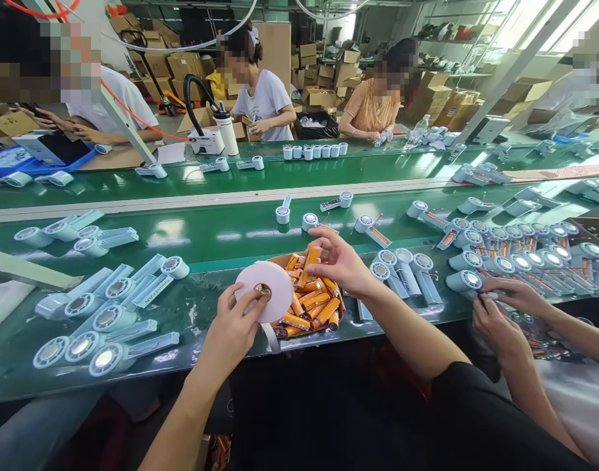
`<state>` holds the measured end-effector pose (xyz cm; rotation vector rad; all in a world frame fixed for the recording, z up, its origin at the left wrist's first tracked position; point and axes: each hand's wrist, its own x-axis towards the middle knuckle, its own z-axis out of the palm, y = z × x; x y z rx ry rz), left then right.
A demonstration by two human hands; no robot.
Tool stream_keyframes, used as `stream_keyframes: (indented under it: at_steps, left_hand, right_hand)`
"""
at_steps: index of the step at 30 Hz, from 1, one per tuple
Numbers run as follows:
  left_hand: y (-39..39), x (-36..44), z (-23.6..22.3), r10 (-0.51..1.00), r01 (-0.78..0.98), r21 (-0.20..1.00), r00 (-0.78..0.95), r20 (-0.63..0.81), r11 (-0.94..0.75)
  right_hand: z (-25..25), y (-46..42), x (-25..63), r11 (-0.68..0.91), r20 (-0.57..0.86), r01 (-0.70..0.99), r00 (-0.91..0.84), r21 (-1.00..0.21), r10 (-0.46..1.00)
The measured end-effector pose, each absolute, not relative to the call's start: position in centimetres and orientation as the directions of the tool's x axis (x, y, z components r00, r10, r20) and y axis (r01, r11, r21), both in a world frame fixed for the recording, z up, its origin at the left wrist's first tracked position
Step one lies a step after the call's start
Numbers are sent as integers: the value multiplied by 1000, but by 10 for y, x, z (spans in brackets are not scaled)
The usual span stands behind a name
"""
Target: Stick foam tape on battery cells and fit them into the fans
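Note:
My left hand (pixel 240 317) grips a white roll of tape (pixel 260 278) by its core, fingers at the centre hole, and a loose strip hangs from its lower edge. In my right hand (pixel 339 261) an orange cylindrical battery (pixel 312 261) is pinched between thumb and fingers. Just below it lies a heap of orange batteries (pixel 314 307) in a low box, partly covered by the tape roll. Beyond my right hand, a light blue handheld fan (pixel 371 227) lies on the green belt with an orange battery in its handle.
Light blue fan bodies (pixel 113 317) lie in groups on the left of the bench, and many more (pixel 515 261) stand in rows at the right. A co-worker's hands (pixel 505 314) work there. Across the green conveyor (pixel 206 229), other people sit near stacked cartons (pixel 324 72).

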<state>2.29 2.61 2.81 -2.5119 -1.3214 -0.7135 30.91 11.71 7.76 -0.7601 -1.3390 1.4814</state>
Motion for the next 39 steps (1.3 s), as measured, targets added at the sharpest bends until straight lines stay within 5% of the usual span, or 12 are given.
stream_keyframes:
  at_steps: [9, 17, 23, 25, 28, 32, 35, 39]
  left_hand:
    - [19, 30, 39, 616, 749, -133, 621, 485, -650]
    - [28, 11, 57, 606, 698, -124, 684, 407, -705]
    - [49, 4, 91, 541, 575, -164, 814, 213, -801]
    - [55, 5, 100, 493, 537, -197, 838, 234, -820]
    - [55, 10, 102, 498, 559, -224, 822, 277, -798]
    - [37, 35, 81, 552, 621, -195, 773, 313, -759]
    - [18, 60, 62, 484, 543, -76, 796, 364, -836]
    - [22, 64, 56, 442, 434, 100, 837, 323, -895]
  right_hand:
    - [74, 113, 269, 197, 209, -246, -27, -949, 977]
    - [51, 102, 277, -10, 65, -193, -375, -981, 925]
    - [98, 130, 316, 33, -113, 188, -709, -982, 696]
    - [100, 133, 315, 19, -131, 197, -719, -980, 682]
    - [70, 117, 293, -96, -13, -136, -513, -986, 859]
    - [22, 86, 262, -1, 8, -533, -14, -846, 1000]
    - [32, 106, 280, 101, 34, -566, 129, -818, 991]
    - [82, 160, 345, 486, 254, -483, 468, -728, 846]
